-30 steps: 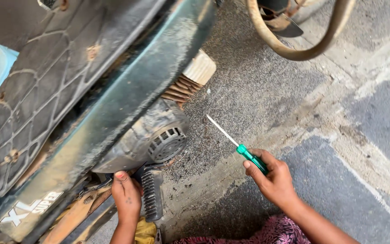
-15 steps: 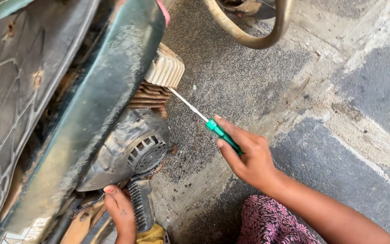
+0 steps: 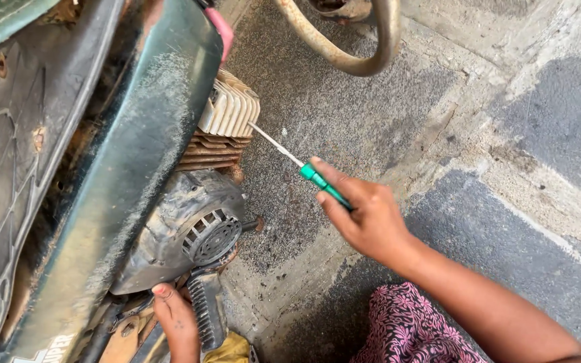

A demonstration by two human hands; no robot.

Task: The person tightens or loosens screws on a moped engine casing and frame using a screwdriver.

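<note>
Over the last second the right hand (image 3: 368, 218) moves up and left with the green-handled screwdriver (image 3: 304, 168), so that its thin metal tip, earlier out over the bare concrete floor (image 3: 344, 107), now reaches the pale finned cylinder (image 3: 230, 111) of the scooter's engine. The view swings too: the cylinder and the dark fan cover (image 3: 193, 232) sit nearer the middle and more of the pink patterned cloth (image 3: 411, 329) shows. The left hand (image 3: 176, 323) slides lower in the picture beside the ribbed black footrest (image 3: 206, 312).
</note>
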